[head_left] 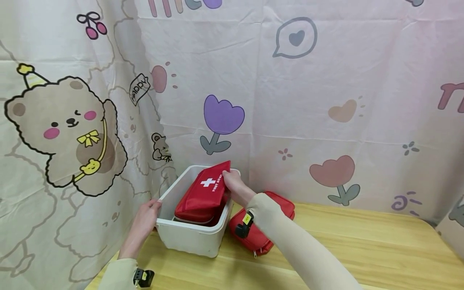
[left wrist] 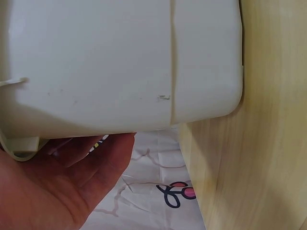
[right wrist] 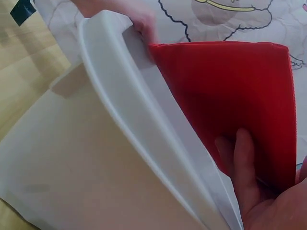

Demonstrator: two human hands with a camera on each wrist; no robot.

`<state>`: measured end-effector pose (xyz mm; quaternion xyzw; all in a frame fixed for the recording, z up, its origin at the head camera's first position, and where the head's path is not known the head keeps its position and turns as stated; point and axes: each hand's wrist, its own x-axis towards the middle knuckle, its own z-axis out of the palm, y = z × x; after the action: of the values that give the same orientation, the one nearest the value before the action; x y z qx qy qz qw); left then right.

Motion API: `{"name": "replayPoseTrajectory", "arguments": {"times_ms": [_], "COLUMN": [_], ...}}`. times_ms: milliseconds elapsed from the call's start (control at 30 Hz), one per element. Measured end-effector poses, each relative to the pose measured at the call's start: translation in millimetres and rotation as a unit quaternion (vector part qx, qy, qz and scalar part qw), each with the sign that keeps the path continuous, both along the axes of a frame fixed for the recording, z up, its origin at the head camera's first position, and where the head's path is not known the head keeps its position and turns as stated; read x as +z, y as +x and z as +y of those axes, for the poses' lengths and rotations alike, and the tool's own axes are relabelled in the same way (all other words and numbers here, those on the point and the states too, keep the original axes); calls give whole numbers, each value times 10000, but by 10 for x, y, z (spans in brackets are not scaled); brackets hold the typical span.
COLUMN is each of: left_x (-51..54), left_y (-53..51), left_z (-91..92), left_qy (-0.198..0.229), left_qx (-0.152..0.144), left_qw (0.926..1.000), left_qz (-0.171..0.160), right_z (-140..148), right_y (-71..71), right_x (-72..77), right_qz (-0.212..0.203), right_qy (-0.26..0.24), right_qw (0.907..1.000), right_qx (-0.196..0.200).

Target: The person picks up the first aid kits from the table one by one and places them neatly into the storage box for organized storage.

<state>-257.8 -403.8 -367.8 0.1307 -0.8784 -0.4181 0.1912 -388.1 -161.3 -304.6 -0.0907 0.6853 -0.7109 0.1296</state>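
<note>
A white plastic bin (head_left: 188, 237) stands on the table, and my left hand (head_left: 145, 217) grips its left rim. In the left wrist view the fingers of that hand (left wrist: 91, 177) curl against the bin's outer wall (left wrist: 105, 67). My right hand (head_left: 237, 188) pinches the right edge of a red first aid pouch (head_left: 203, 197) with a white cross, tilted in the bin's opening. Fingers of the right hand (right wrist: 247, 177) lie on the pouch's plain red side (right wrist: 230, 86) in the right wrist view. More red fabric shows below it; whether it is a second pouch I cannot tell.
Another red zippered pouch (head_left: 253, 235) lies on the wooden table (head_left: 344, 241) right of the bin, partly under my right forearm. A printed cloth (head_left: 290, 100) hangs behind and along the left, close to the bin.
</note>
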Motion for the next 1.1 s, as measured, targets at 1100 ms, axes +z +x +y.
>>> {"name": "replayPoseTrajectory", "arguments": {"times_ms": [1100], "left_x": [-16], "left_y": [-5], "left_z": [-10], "left_qy": [84], "left_qx": [34], "left_qw": [10000], "left_qz": [-4], "right_z": [-210], "right_y": [-82], "right_x": [-88], "right_qz": [143], "right_qy": [140], "right_qw": [9971], "right_qx": [736]}}
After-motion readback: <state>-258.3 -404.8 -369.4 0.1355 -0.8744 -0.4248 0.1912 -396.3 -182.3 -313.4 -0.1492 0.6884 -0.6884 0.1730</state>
